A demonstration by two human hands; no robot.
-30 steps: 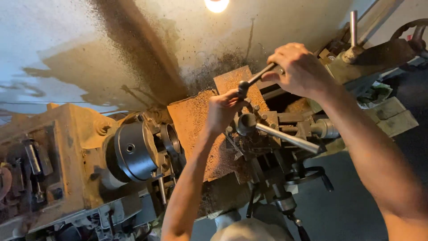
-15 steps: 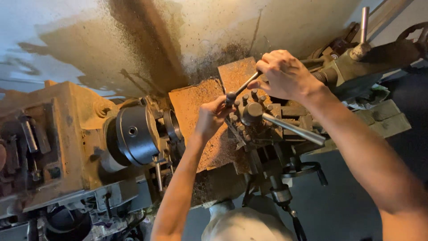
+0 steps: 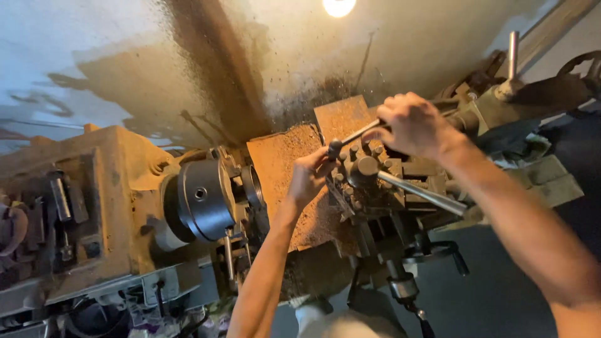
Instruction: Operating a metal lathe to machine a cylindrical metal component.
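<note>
Head camera looks down on a worn, rust-brown metal lathe against a stained wall. Right hand is closed in a fist around the handle of a slim steel wrench, whose far end sits on one of the bolt heads atop the dark, square tool post on the carriage. Left hand rests against the left side of that tool post, fingers curled at its edge; whether it pinches anything there cannot be told. The two hands are near each other but apart, the wrench running between them. A long polished steel lever sticks out from the tool post toward the right. Left of the hands, well apart, sits the dark round steel chuck of the lathe. A lamp glows at the top edge.
</note>
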